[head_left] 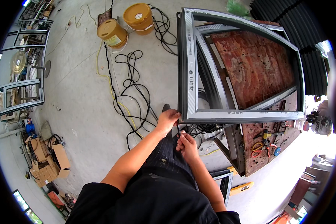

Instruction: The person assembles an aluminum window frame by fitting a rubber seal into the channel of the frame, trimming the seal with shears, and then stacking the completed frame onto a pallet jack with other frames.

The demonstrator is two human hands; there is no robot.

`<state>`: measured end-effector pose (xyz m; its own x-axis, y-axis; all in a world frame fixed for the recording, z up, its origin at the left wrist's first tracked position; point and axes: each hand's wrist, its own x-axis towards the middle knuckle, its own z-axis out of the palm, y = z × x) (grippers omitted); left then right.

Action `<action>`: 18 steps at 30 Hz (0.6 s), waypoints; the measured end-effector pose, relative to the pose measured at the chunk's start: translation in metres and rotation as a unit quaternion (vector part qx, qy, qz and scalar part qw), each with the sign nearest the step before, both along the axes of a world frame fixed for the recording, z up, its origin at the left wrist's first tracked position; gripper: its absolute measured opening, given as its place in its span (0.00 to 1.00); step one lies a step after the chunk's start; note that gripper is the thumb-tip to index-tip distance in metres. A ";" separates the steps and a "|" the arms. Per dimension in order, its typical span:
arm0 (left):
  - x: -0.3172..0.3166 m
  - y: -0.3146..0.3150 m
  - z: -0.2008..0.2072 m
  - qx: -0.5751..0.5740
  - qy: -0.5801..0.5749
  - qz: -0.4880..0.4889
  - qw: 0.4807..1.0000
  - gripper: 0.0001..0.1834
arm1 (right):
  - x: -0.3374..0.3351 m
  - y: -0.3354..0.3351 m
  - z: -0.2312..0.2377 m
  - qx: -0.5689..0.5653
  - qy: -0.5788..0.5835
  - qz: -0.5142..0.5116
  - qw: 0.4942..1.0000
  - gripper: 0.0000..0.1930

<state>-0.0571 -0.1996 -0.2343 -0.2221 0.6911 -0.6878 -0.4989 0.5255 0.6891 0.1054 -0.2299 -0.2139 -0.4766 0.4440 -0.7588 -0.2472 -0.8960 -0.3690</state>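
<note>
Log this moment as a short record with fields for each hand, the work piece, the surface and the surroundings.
left hand: left hand grips the near left corner of the frame
right hand: right hand just below that corner, fingers pinching a thin black strip
frame: grey metal window frame lying flat on the bench
bench: worn red board, pliers on its near end
floor: two yellow buckets, black cables, cardboard boxes

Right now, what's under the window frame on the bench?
Under the aluminium window frame: a worn red board on a workbench. Black cables run beneath its near corner; the rest below is covered.
</note>
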 end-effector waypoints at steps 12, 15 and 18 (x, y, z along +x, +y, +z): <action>-0.014 0.019 0.015 -0.055 -0.042 -0.033 0.997 0.13 | 0.001 0.001 -0.003 0.018 -0.012 -0.005 1.000 0.11; -0.016 0.018 0.000 -0.052 0.129 -0.150 0.979 0.15 | -0.003 0.001 -0.003 0.033 -0.024 0.007 0.999 0.10; -0.016 0.016 -0.002 -0.048 0.099 -0.147 0.983 0.14 | -0.002 0.005 0.000 0.065 -0.052 0.025 0.996 0.09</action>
<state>-0.0728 -0.1837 -0.2362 -0.1584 0.6795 -0.7164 -0.1761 0.6945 0.6976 0.1031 -0.2250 -0.2143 -0.4219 0.5204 -0.7424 -0.1581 -0.8486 -0.5049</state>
